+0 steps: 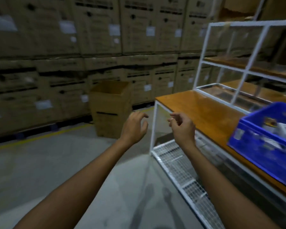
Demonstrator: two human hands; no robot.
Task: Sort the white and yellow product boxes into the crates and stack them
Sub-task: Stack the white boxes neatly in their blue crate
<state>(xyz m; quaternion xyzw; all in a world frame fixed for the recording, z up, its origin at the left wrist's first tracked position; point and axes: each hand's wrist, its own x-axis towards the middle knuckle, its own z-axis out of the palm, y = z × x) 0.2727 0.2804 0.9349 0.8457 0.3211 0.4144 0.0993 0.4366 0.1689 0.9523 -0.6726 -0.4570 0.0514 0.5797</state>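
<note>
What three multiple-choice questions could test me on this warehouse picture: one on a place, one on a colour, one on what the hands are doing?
1. Where does the crate stand? A on the floor; B on the wooden tabletop; C inside a cardboard box.
2. What colour is the crate? A blue; B red; C green.
3. What do the left hand and right hand hold? A a box each; B the crate together; C nothing.
Answers: B, it rests on the orange-brown top; A, its walls are blue; C, both hands hover empty, fingers loosely curled.
</note>
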